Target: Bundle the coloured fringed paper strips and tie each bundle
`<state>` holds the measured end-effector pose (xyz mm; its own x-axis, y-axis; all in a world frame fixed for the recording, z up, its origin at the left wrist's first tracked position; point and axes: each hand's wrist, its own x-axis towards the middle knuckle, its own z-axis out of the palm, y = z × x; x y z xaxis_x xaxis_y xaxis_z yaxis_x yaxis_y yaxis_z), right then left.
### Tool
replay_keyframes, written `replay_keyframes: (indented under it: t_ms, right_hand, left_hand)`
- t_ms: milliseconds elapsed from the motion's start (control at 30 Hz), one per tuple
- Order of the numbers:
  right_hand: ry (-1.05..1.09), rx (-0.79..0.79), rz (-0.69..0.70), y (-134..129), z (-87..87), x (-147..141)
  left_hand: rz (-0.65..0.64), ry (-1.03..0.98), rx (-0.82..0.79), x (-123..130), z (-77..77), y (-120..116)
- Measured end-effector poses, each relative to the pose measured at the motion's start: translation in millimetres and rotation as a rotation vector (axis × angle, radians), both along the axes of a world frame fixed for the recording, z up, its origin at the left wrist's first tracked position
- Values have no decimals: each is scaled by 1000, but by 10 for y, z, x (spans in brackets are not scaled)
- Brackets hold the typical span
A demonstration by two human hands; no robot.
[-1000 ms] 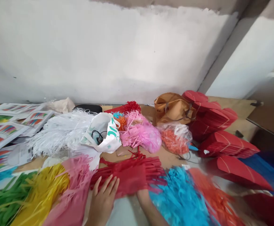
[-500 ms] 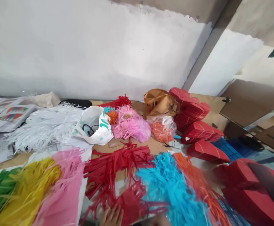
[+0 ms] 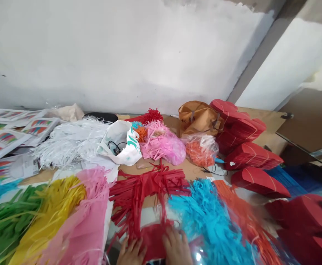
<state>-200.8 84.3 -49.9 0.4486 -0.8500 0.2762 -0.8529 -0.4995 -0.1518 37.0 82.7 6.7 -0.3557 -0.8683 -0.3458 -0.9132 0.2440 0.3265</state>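
Observation:
At the bottom edge, a flat red paper piece [image 3: 153, 241] lies between my two hands. My left hand [image 3: 132, 253] rests on its left side, palm down, fingers spread. On the opposite side, my right hand [image 3: 177, 246] lies over its edge with fingers stretched out, slightly blurred. Just beyond is a heap of red paper fringe [image 3: 150, 182], whose strips hang down toward the piece. Blue paper fringe [image 3: 205, 217] sits close to the right of my right hand. Pink fringed paper [image 3: 80, 221] is on the left.
Green [image 3: 11, 217] and yellow fringes [image 3: 50, 213] spread at left, orange fringe [image 3: 241, 209] at right. Behind stand white strips [image 3: 69, 141], a white bag [image 3: 121, 143], a pink bundle [image 3: 166, 143] and a brown bag [image 3: 198, 117]. Stacked red shapes [image 3: 255, 154] line the right.
My right hand has come up from the bottom edge onto the red piece, and the piece now lies flatter and lower. The view has turned left.

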Motion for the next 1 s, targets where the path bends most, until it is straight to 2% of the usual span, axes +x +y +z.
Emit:
replay_keyframes:
  t_ms: [67,133,200,267,433,467,500,600,667,733,833,900,1000]
  right_hand:
    - [-41,-14,168,17,-16,141]
    - [-85,110,233,-24,7,245]
    - [-103,255,180,-95,80,240]
    - [-123,330,93,-155,186,126]
    - [-238,199,-280,-154,428,-167]
    - [-235,184,-307,-134,451,-161]
    - [-220,186,-268,-113,459,-129]
    - [-182,222,40,-89,401,69]
    - [-173,258,198,-136,339,194]
    - [-200,344,166,-229,320,252]
    - [-258,483,24,-379,411,244]
    - [-250,505,-56,-447,502,242]
    - [-183,492,-171,-490,579,296]
  left_hand:
    - [-6,9,-44,-33,36,-3]
    - [-18,9,-105,-22,-4,-6]
    - [-28,3,-194,14,-82,-7]
    - [-25,-1,-311,53,-150,-8]
    - [-122,62,-513,103,-156,-28]
    - [-126,74,-525,104,-143,-33]
    - [-113,80,-531,103,-130,-37]
    - [-78,71,-516,108,-86,-57]
    - [-88,76,-426,122,-39,-83]
    - [-39,87,-257,131,36,-119]
    - [190,76,-59,100,183,-181]
    - [327,54,-29,45,276,-218]
    - [416,13,-52,-54,355,-257]
